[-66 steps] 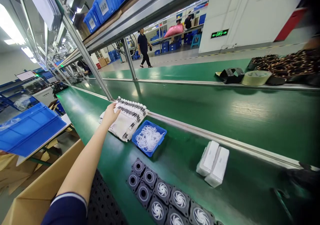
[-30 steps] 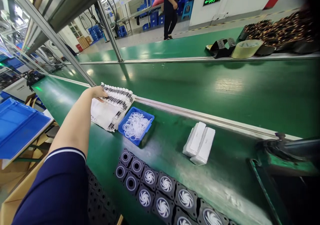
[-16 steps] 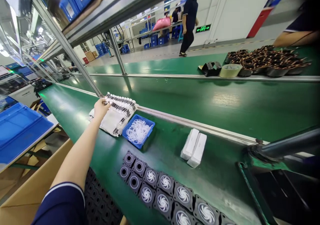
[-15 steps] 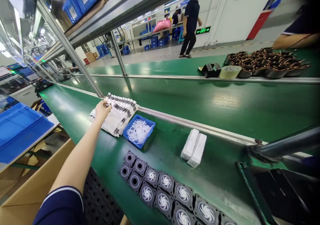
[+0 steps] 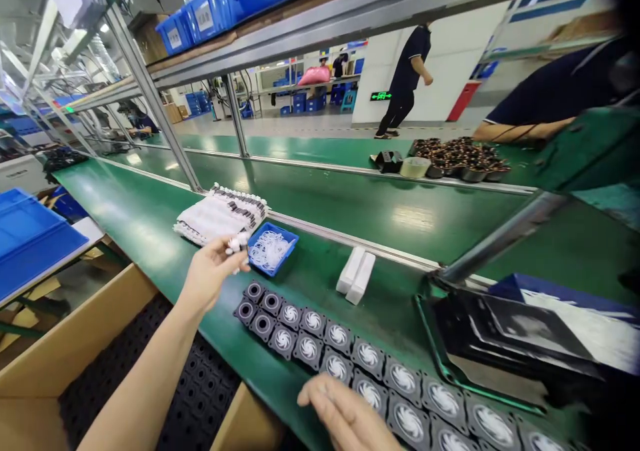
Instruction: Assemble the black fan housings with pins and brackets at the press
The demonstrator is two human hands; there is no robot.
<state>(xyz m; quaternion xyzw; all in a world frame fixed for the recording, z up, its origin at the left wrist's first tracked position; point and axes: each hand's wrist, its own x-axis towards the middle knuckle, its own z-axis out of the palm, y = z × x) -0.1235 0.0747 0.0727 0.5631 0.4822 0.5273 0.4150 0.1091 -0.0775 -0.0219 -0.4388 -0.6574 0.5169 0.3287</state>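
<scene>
My left hand [image 5: 213, 274] is held above the green bench, its fingers pinched on a few small white parts [image 5: 237, 243]. Behind it lies a flat stack of white parts with black ends [image 5: 217, 214]. A small blue bin of white rings [image 5: 273, 247] sits just right of my left hand. My right hand [image 5: 345, 414] comes in at the bottom edge, fingers spread, over a double row of black fan housings [image 5: 350, 357], some with white impellers.
Two white blocks [image 5: 356, 276] lie by the belt rail. A dark fixture with a lever [image 5: 500, 331] stands at right. An open carton of black trays [image 5: 125, 371] sits below left. Across the belt are tape [image 5: 415, 167], dark parts [image 5: 457, 154] and another person's arm [image 5: 520, 129].
My left hand has pulled back from the white stack toward me, carrying small white parts. My right hand has entered at the bottom. The view has swung right and down.
</scene>
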